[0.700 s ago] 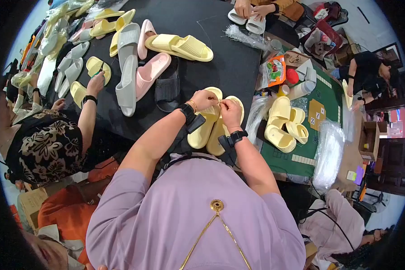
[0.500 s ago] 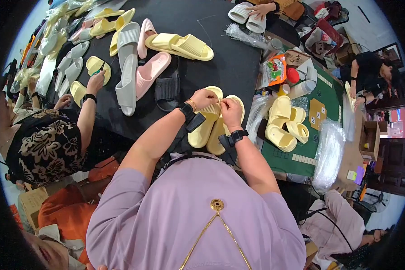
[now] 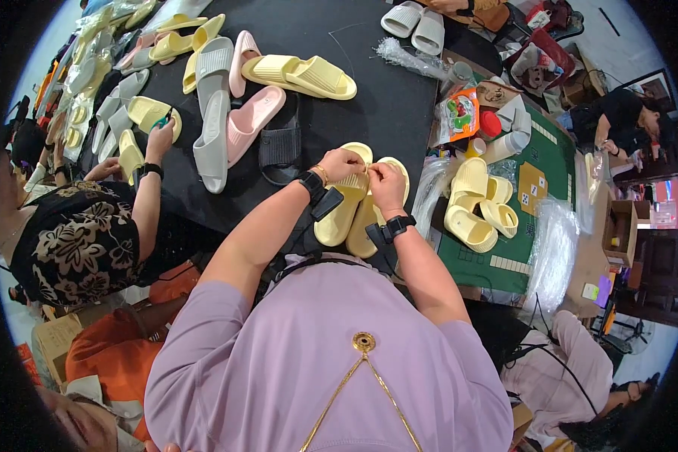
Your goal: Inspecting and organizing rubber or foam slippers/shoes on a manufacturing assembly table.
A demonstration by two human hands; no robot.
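Black table [image 3: 369, 113], yellow slippers [image 3: 337, 220] side by side at its near edge, left hand [image 3: 341, 165] and right hand [image 3: 386, 188] over them, fingers pinched narrow; can't tell on what, too small. Risk, I judge: an uneven tug could skew one slipper or lose the pinch. Versus earlier frame: white slippers [image 3: 429, 32] no longer have a co-worker's hand [image 3: 446, 5] on top.

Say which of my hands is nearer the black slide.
Left: the left hand is just right of the black slide; the right hand is farther right, beyond the left hand.
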